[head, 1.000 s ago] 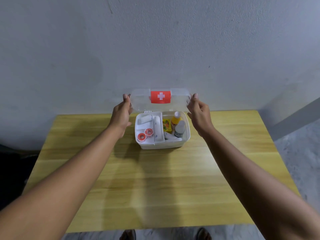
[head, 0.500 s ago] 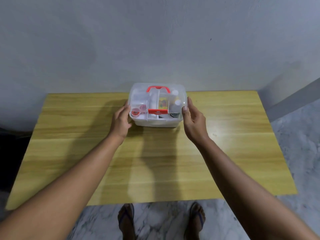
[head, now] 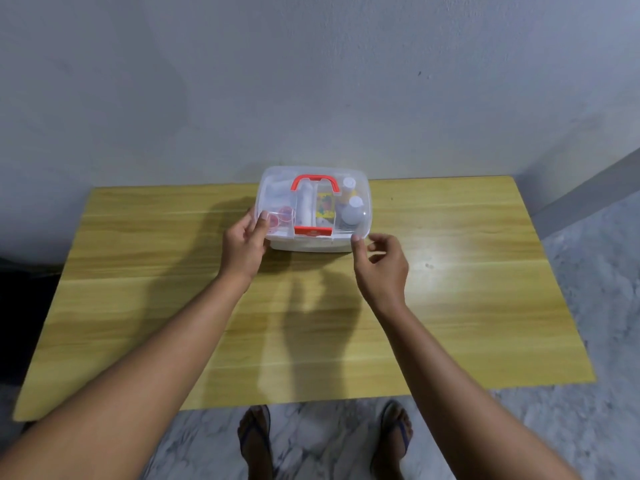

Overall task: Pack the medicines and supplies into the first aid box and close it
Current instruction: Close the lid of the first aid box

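Wooden table [head: 173, 306]: right hand [head: 381, 268] loosely curled at the box's [head: 313, 244] near-right corner, fingertip touching, holding nothing. Left hand [head: 244, 245] cups the left side, thumb on lid [head: 277, 188]. Lid down, at far edge.

Dim, soft light; glare on the table [head: 446, 258], arm shadows, perhaps slight edge distortion.

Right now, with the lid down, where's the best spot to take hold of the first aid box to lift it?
Probably the red handle on the clear lid, taken from straight above. It lies flat, centred over the first aid box, so the load should hang level, provided the red latch is shut.
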